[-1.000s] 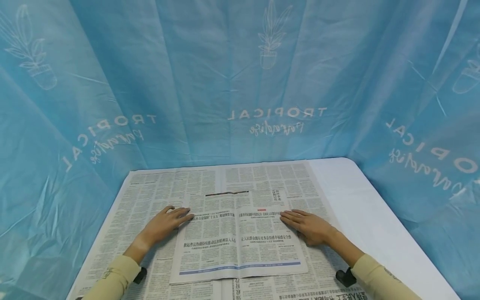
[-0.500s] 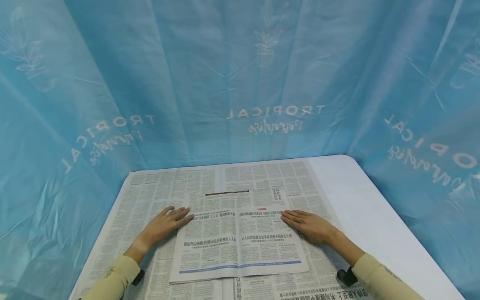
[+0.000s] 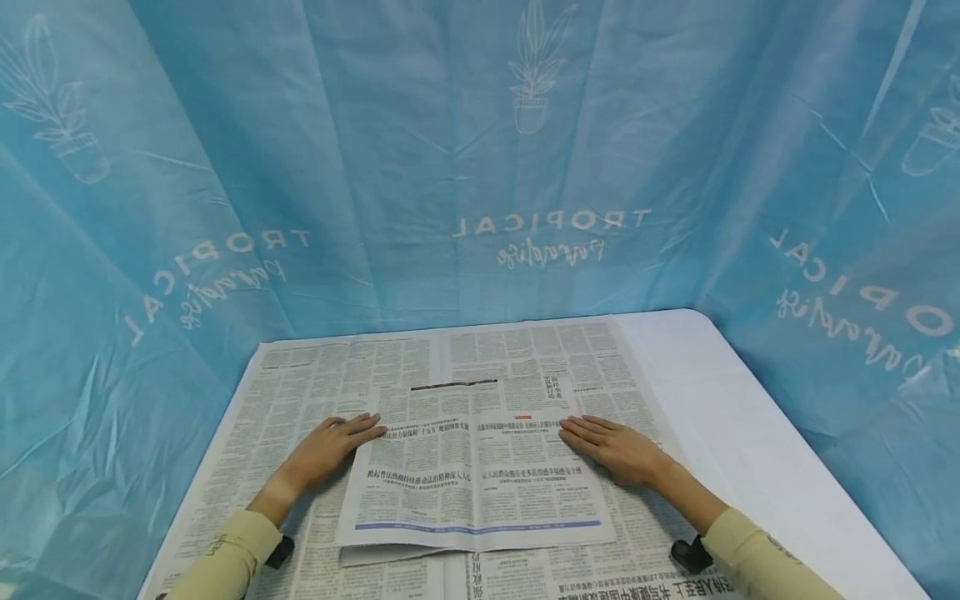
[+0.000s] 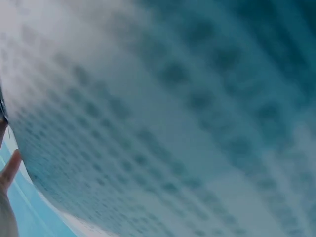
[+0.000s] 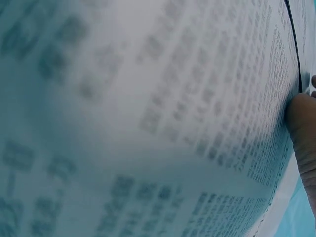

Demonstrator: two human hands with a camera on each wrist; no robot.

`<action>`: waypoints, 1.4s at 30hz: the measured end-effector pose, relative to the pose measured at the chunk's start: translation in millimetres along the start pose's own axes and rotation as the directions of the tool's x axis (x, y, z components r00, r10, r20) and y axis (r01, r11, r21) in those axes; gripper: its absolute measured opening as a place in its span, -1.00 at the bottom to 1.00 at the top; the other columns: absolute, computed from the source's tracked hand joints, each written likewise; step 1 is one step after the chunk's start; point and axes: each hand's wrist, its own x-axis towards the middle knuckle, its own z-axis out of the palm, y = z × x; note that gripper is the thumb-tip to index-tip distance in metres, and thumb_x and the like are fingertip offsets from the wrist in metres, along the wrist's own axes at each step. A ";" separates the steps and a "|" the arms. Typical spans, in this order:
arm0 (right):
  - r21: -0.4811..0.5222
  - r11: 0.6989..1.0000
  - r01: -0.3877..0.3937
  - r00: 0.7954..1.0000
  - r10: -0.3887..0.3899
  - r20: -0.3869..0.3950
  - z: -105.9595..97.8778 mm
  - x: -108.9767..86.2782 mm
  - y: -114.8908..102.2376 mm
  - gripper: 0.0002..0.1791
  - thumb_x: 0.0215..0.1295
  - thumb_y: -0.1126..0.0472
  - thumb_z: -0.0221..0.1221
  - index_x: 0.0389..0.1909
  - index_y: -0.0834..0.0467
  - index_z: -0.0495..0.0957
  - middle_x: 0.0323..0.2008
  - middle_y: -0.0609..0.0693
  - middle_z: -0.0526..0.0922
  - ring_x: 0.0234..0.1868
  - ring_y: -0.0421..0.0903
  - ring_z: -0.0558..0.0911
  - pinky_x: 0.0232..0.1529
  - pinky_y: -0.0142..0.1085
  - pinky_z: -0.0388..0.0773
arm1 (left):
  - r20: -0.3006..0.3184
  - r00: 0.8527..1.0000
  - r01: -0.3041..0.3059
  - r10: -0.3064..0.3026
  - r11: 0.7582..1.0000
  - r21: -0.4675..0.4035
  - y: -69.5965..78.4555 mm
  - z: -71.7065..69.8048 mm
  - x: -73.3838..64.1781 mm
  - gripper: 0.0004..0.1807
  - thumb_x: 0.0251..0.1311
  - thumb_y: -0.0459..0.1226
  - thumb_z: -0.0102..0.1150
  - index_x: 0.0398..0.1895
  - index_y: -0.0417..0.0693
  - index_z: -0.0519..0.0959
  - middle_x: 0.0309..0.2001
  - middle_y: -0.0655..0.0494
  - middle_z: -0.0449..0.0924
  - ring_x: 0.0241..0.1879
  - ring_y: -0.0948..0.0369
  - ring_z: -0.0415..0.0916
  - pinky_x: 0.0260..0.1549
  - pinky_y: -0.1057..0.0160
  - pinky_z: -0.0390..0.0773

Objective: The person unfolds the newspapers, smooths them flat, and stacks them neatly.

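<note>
An opened newspaper with a centre crease and a blue band along its near edge lies in the middle of the table. My left hand rests at its left edge, the fingers stretched onto the paper. On the opposite edge my right hand lies with straight fingers touching the page. At the near left corner, the upper sheet stands a little apart from the sheet below. The left wrist view shows blurred print and one digit at the far left. A thumb shows near the paper in the right wrist view.
Larger newspaper sheets cover most of the white table, whose right strip is bare. Blue printed curtains hang behind and on both sides. Dark devices sit at both wrists.
The upper sheet's near left corner has shifted slightly and separated from the sheet beneath. My left fingers have moved a little; my right hand stays almost still.
</note>
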 end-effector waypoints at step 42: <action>-0.089 0.995 -0.044 0.993 0.034 -0.116 7.7 19.0 -8.6 -0.35 0.62 0.03 -0.60 0.33 0.24 0.35 0.32 0.12 0.45 0.28 0.03 0.50 0.24 -0.08 0.43 | -0.213 0.975 -0.021 -0.070 0.916 -0.400 -1.4 6.0 3.1 -0.61 0.25 -0.37 0.14 0.16 -0.24 0.55 0.00 -0.11 0.68 -0.14 0.05 0.68 -0.17 -0.05 0.61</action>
